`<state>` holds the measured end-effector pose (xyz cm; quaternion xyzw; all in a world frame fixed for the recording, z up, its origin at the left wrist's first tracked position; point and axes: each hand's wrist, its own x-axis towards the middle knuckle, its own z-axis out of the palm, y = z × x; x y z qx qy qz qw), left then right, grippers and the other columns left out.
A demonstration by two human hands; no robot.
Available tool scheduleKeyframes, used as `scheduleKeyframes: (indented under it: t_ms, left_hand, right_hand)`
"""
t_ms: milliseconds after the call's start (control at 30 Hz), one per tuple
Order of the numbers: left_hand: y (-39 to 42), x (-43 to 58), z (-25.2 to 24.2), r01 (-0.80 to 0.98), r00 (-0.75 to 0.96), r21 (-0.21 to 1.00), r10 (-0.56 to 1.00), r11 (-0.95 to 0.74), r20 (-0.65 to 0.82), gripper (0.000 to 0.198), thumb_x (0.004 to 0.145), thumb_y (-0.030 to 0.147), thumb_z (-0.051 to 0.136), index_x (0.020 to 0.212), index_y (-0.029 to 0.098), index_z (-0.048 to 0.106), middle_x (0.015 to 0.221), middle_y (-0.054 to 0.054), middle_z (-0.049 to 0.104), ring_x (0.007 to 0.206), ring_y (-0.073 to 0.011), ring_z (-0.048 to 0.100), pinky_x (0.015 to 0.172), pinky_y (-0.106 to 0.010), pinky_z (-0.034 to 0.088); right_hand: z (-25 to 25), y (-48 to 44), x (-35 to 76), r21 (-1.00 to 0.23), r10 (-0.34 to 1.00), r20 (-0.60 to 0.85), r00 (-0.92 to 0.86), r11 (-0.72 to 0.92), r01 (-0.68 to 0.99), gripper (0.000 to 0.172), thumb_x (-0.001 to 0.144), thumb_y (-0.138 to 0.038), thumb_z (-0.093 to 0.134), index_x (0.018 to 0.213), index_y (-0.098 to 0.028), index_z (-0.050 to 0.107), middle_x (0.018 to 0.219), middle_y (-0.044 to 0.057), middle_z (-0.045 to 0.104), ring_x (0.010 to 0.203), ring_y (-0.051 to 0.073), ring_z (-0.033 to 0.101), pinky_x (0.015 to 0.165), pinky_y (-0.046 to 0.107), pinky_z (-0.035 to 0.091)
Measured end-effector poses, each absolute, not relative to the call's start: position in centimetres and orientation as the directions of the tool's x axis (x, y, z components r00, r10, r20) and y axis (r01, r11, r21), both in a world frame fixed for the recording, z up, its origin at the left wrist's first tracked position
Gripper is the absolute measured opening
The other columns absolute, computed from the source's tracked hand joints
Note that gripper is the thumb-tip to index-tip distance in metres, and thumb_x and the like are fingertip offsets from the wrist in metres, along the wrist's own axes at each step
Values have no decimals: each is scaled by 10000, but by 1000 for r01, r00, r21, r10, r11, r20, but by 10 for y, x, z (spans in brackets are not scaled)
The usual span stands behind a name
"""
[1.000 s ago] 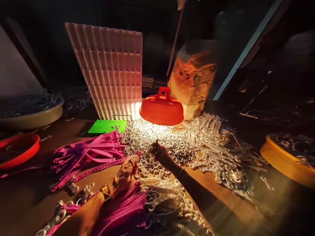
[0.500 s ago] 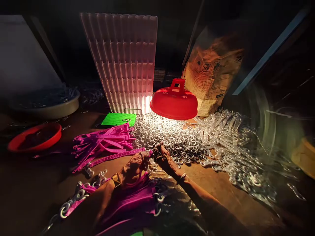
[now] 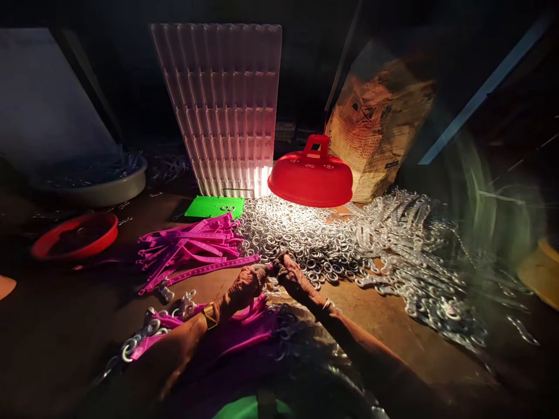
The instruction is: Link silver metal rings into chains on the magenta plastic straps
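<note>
In the head view my left hand [image 3: 247, 285] is closed in a pinch, and a small bit of magenta strap shows at its fingertips. My right hand [image 3: 297, 282] is closed too, its fingertips meeting the left ones; what lies between them is too dark to make out. Behind both hands spreads a heap of silvery rings [image 3: 301, 233]. A pile of magenta straps [image 3: 192, 244] lies to the left of them. Beneath my left forearm are more magenta straps [image 3: 253, 331], with rings at their ends.
A red lamp shade [image 3: 310, 180] hangs low over the rings. Behind stand a ribbed white panel [image 3: 222, 105] and a printed sack [image 3: 375, 128]. A green perforated tray [image 3: 209, 206], a red basin [image 3: 76, 238] and a white basin [image 3: 96, 189] are left. Linked metal strips [image 3: 419, 262] lie right.
My hands have drawn closer together at the fingertips, and less of the magenta strap shows in the left one. The whole view has shifted slightly.
</note>
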<state>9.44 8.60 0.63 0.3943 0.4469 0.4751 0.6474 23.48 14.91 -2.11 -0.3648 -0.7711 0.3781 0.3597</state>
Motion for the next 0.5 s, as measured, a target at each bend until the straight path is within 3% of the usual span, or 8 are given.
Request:
scheduleKeyframes:
  t_ms: [100,233,300,400,500]
  left_hand:
    - [88,93,6,-71,164,985,976,160,-146,366,737,473,575,580,171,440,454,64,303,409,-51,203,409,-235,130]
    - [95,88,3,-41,168,977,965,210,-200,332,718,453,581,617,145,512,502,21,444,403,-60,339,389,-211,227]
    - [99,83,9,-51,167,962,952,268,-257,329,706,447,591,605,147,503,489,17,463,380,-61,356,373,-206,235]
    - [101,74,34,-73,172,928,921,365,-349,363,649,433,664,560,163,438,408,86,322,333,-23,216,354,-190,138]
    - [91,67,63,24,247,905,874,425,-417,380,595,431,720,538,142,479,381,94,302,325,-15,190,356,-200,105]
  right_hand:
    - [-14,153,234,-850,832,210,-513,415,324,74,723,-264,380,700,-199,350,654,-18,400,613,110,364,552,233,357]
    - [-2,156,232,-868,819,163,-550,384,315,173,799,-333,341,698,-194,361,650,-5,437,586,106,397,543,240,365]
    - [9,153,234,-855,788,139,-599,401,329,195,822,-361,375,769,-178,416,667,0,479,579,103,420,543,236,365]
    - [31,139,240,-774,717,83,-693,484,408,275,822,-366,476,996,-155,450,630,-27,495,497,84,396,470,210,303]
    - [48,110,250,-694,672,67,-737,562,450,325,842,-328,481,1111,-150,441,625,-19,519,477,84,396,458,212,272]
